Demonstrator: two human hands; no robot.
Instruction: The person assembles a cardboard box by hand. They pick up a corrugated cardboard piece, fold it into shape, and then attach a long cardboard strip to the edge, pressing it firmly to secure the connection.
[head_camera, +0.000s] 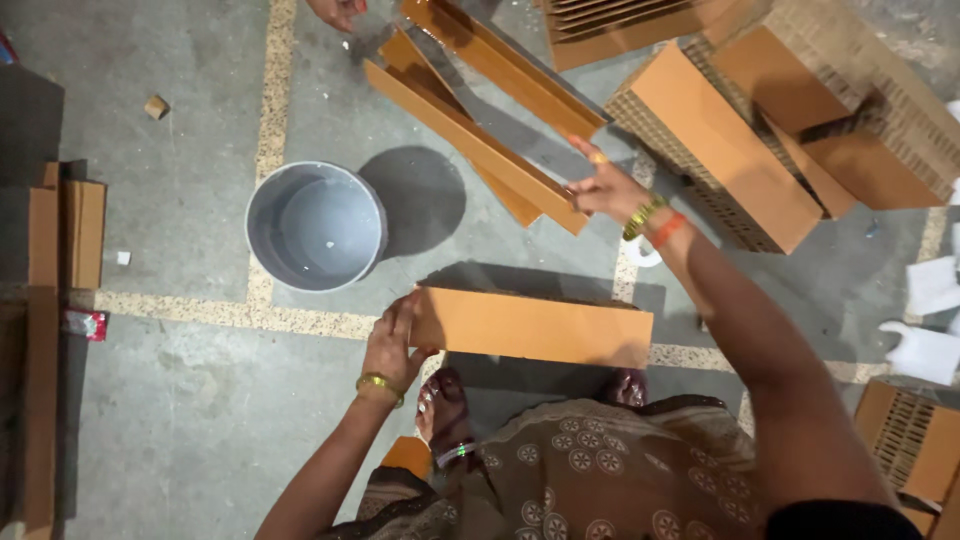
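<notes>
A grey concrete floor carries pale speckled inlaid lines. A grey round bucket stands on it, casting a hard shadow; stacked cardboard lies left.
</notes>
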